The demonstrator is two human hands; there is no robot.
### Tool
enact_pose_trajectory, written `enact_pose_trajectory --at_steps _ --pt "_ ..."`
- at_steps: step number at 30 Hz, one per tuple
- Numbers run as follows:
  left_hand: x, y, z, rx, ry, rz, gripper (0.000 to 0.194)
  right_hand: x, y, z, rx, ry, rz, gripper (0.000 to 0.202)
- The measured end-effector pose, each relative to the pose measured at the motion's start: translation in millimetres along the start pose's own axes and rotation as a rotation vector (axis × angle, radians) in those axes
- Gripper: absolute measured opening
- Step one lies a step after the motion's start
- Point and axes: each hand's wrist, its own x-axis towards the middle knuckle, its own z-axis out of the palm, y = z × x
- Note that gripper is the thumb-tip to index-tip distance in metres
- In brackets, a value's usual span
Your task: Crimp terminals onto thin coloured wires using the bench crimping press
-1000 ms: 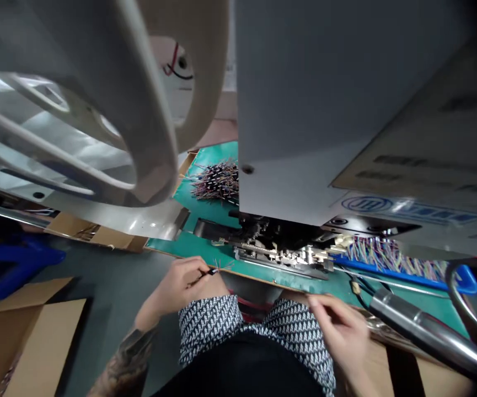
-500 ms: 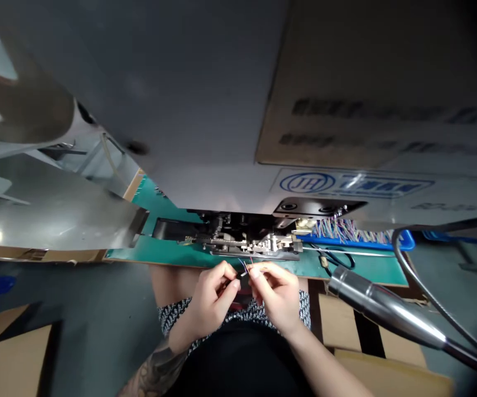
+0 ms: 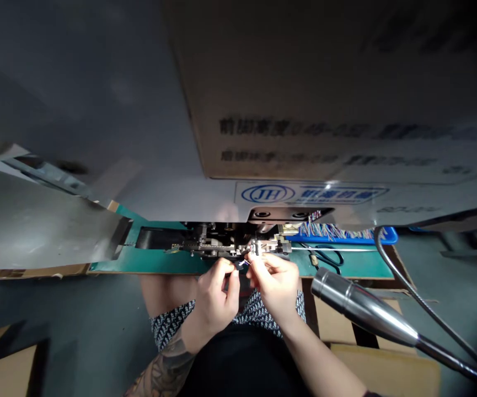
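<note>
Close in front of a grey machine [image 3: 139, 138], its metal mechanism [image 3: 221, 248] spans the front of a green table surface [image 3: 151, 264]. My left hand [image 3: 217, 292] is pinched on the dark end of a small cable. Thin coloured wires [image 3: 244, 263] fan out between my two hands. At the mechanism's edge, my right hand [image 3: 273, 281] pinches the wires with thumb and forefinger. The fingertips hide most of the cable and the exact contact with the mechanism.
A blue tray [image 3: 389, 236] of many coloured wires lies at the back right. Scissors with dark handles [image 3: 331, 256] rest beside it. A metal lamp [image 3: 362, 306] on a flexible neck reaches in from the right. A sheet-metal guide [image 3: 56, 226] stands left; cardboard boxes [image 3: 387, 369] are below.
The view has shifted, so the machine appears further left. Both hands have come nearer the mechanism, and the right fingertips now overlap its edge. The wires still lie between the hands.
</note>
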Motion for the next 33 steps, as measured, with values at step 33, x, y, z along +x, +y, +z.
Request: enact_pose_trajectory --at_steps 33 --pt "7 -5 -35.2 -0.584 -0.424 -0.496 0.026 -3 13 -16 -0.035 -0.173 -0.085 0.024"
